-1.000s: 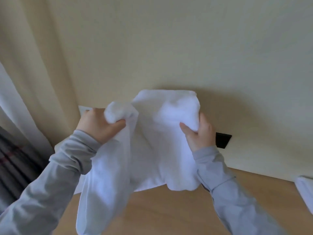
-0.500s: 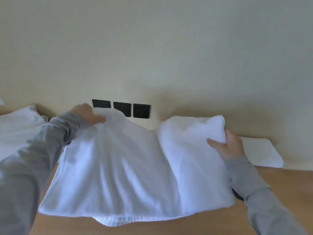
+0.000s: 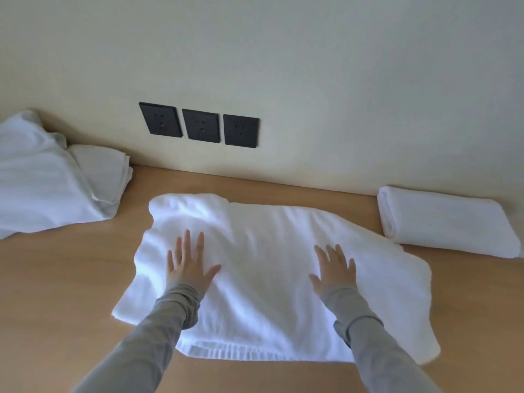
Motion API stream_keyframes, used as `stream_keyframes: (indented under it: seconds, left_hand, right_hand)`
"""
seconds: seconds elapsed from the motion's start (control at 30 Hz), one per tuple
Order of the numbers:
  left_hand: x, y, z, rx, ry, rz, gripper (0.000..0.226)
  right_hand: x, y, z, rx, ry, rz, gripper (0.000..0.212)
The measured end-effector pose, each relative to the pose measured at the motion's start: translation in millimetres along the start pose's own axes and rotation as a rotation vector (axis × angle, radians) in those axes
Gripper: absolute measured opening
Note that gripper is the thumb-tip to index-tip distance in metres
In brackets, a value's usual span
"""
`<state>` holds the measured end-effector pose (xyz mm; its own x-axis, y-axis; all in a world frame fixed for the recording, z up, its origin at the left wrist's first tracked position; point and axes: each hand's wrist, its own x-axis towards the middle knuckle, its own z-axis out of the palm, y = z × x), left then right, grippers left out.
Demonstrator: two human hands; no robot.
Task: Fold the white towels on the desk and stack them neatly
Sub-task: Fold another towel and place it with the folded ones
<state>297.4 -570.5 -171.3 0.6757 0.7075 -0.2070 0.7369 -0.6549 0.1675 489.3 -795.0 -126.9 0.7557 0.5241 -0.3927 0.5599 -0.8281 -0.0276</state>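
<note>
On the bench, the towel lies spread — left hand and right hand rest flat on it, fingers straight, gripping nothing — likely smoothing it for folding.

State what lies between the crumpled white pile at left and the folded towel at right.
In the head view, a spread white towel lies between them, left hand and right hand flat on it.

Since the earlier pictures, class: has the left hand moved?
Yes. The left hand has come down and nearer, away from the wall sockets, and now presses flat on the towel.
</note>
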Motion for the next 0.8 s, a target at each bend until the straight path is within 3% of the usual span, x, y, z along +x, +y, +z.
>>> stream_keyframes:
  seconds: [0.1,0.2,0.3,0.43,0.53,0.67,0.73,0.8]
  left_hand:
    - [-20.4,-20.4,9.5,-0.198,0.133,-0.111,0.083]
    - [-21.9,-55.7,6.6,-0.438,0.191,-0.369,0.081]
    - [-17.2,-98.4,5.5,-0.524,0.093,-0.543,0.080]
    - [-9.1,-133.6,0.2,-0.571,-0.049,-0.507,0.049]
    - [-3.2,-147.9,-4.8,-0.616,-0.198,-0.479,0.045]
    - [-2.0,-156.5,-7.9,-0.659,-0.341,-0.555,0.047]
    - [-2.3,-159.3,-10.5,-0.690,-0.373,-0.570,0.041]
    - [-1.8,-162.1,-13.8,-0.752,-0.411,-0.573,0.033]
  right_hand:
    - [6.5,-50.4,10.5,0.069,-0.002,-0.214,0.058]
    - [1.3,-107.2,19.1,0.107,0.101,-0.430,0.047]
    - [-21.7,-172.8,35.2,0.098,0.170,-0.701,0.030]
    - [-60.3,-253.1,67.4,-0.064,0.217,-0.956,0.028]
    - [-68.6,-290.0,86.7,-0.138,0.137,-0.916,0.042]
    - [-64.9,-310.8,94.0,-0.164,0.062,-0.718,0.074]
    - [-66.1,-315.8,96.1,-0.122,0.085,-0.682,0.075]
    - [-65.8,-315.8,96.3,-0.063,0.151,-0.687,0.057]
